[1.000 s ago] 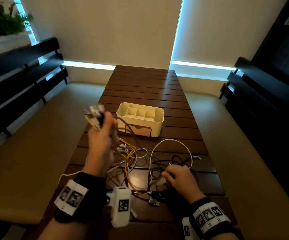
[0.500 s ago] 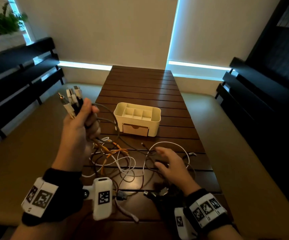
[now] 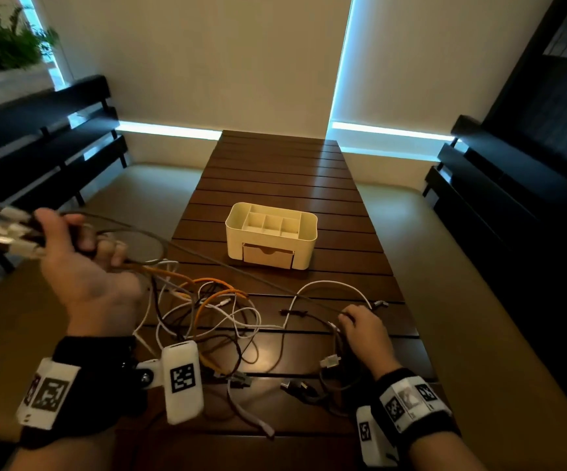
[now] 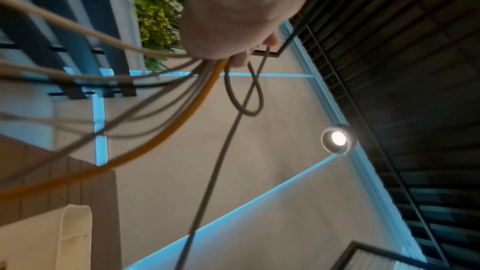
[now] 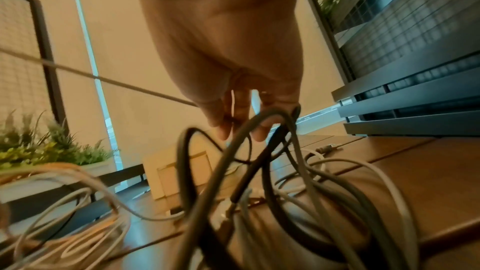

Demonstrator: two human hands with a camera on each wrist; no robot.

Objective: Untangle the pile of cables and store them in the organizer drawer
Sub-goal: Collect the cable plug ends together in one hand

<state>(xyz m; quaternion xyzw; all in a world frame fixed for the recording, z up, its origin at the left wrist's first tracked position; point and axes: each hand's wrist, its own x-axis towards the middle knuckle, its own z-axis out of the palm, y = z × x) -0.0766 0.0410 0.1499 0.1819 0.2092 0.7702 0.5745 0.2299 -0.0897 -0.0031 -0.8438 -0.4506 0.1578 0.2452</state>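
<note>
My left hand (image 3: 98, 243) is raised past the table's left edge and grips a bundle of cable plugs (image 3: 13, 229). In the left wrist view its fist (image 4: 244, 48) holds an orange cable (image 4: 182, 126) and several grey ones. A thin grey cable (image 3: 241, 270) runs taut from it across the table to my right hand (image 3: 346, 317). That hand rests on the table and pinches this cable, its fingers (image 5: 223, 130) curled among dark cables (image 5: 259, 122). The tangled cable pile (image 3: 214, 311) lies between both hands. The cream organizer (image 3: 271, 232) stands behind, its drawer front (image 3: 267, 255) facing me.
The slatted wooden table (image 3: 275, 164) stretches bare behind the organizer. Loose plugs (image 3: 329, 362) lie near my right wrist. Dark benches (image 3: 37, 147) flank both sides, with cushioned seats (image 3: 445, 283) below the table's edges. A white cable loop (image 3: 329, 283) lies in front of the organizer.
My left hand has swung left and outward with the plug bundle, drawing one grey cable taut. My right hand has shifted right and now pinches that cable's far part.
</note>
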